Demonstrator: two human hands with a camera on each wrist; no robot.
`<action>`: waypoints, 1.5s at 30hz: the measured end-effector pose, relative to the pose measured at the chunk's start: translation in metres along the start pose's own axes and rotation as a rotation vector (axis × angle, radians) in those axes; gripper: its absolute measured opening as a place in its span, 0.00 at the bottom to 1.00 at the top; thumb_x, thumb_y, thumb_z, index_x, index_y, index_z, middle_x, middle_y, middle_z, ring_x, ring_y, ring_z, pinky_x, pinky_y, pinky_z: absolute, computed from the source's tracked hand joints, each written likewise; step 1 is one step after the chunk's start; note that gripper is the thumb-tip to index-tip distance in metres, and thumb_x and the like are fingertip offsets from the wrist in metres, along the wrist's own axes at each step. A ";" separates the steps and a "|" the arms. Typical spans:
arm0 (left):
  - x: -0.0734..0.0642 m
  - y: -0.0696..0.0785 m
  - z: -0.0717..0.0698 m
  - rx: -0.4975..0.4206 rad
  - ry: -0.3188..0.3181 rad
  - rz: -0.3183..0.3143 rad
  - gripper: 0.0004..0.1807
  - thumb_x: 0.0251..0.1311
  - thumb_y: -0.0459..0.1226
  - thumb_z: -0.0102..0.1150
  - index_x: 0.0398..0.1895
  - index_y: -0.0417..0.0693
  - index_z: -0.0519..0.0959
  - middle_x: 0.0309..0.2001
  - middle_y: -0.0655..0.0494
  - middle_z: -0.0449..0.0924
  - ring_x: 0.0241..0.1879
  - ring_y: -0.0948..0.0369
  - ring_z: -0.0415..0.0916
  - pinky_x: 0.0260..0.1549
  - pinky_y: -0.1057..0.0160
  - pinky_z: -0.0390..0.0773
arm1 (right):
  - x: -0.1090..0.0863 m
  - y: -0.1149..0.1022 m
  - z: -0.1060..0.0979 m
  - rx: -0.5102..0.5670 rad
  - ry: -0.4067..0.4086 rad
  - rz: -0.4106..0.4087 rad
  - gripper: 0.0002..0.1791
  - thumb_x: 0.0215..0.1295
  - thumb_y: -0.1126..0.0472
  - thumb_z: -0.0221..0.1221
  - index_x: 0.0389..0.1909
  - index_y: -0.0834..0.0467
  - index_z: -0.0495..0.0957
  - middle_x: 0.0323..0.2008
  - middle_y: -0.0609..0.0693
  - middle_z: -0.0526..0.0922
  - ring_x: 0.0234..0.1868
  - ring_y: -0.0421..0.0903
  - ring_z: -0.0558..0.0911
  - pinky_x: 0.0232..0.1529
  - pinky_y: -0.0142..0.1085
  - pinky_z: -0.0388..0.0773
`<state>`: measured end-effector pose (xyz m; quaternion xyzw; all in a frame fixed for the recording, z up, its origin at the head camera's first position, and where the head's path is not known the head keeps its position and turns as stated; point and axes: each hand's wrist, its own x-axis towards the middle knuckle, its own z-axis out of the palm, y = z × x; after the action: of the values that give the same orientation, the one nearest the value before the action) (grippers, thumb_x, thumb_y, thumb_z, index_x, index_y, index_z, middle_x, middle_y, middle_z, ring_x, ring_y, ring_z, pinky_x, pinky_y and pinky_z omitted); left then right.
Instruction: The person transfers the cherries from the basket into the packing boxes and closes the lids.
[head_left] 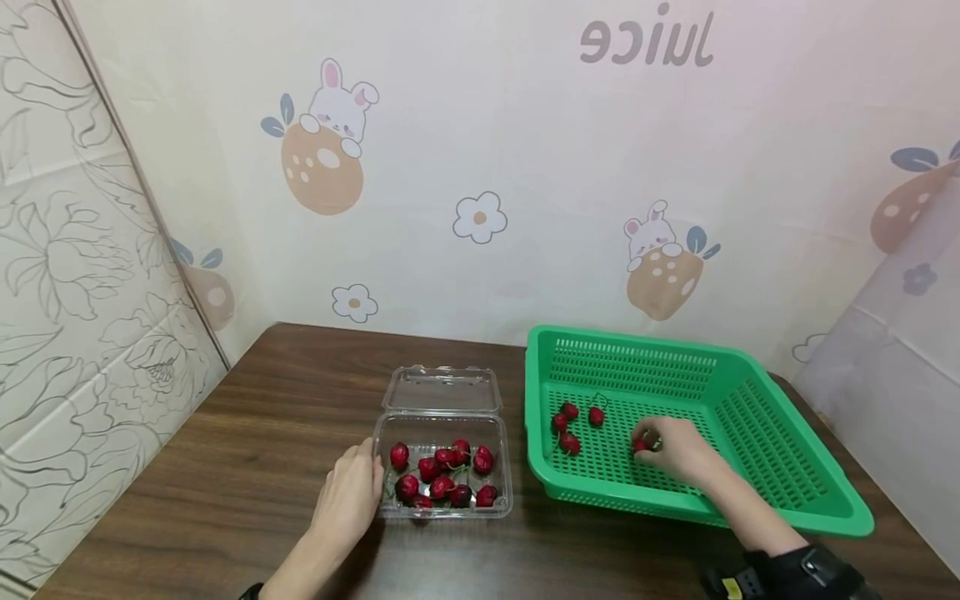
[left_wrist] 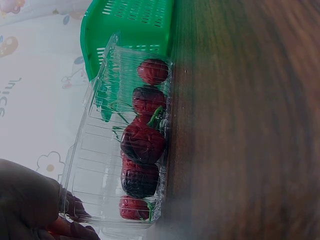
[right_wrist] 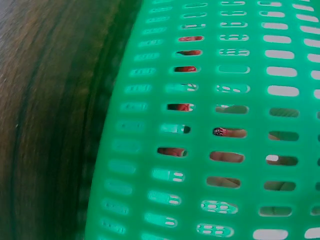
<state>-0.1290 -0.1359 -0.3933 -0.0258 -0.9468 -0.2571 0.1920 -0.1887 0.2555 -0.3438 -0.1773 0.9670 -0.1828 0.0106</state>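
A clear plastic clamshell box stands on the table with its lid folded back, several dark red cherries inside, some with green stems. My left hand holds the box by its left wall; in the left wrist view its fingers are at the rim. In the green basket, my right hand pinches a cherry between thumb and fingers, low over the basket floor. Several loose cherries lie at the basket's left side. The slotted basket wall mostly hides the right hand in the right wrist view.
The brown wooden table carries both containers, with the basket to the right of the box. A patterned wall covering rises behind the table, and a floral panel stands along the left.
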 end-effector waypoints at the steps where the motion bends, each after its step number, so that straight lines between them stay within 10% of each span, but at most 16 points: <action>1: 0.000 0.000 0.000 0.002 0.003 0.003 0.08 0.53 0.27 0.52 0.35 0.29 0.73 0.24 0.45 0.73 0.22 0.51 0.75 0.16 0.57 0.72 | 0.000 0.000 0.000 0.003 0.006 0.009 0.09 0.49 0.68 0.61 0.34 0.64 0.75 0.25 0.48 0.74 0.26 0.45 0.74 0.23 0.37 0.69; 45: 0.001 0.000 0.000 -0.001 0.003 -0.005 0.06 0.52 0.28 0.52 0.32 0.32 0.73 0.23 0.47 0.72 0.22 0.50 0.75 0.15 0.56 0.71 | -0.018 -0.042 -0.030 0.146 0.346 -0.028 0.14 0.51 0.64 0.62 0.40 0.60 0.76 0.34 0.53 0.79 0.31 0.47 0.81 0.28 0.34 0.76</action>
<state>-0.1298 -0.1361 -0.3937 -0.0228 -0.9464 -0.2579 0.1929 -0.1604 0.2355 -0.3016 -0.1555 0.9360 -0.2803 -0.1457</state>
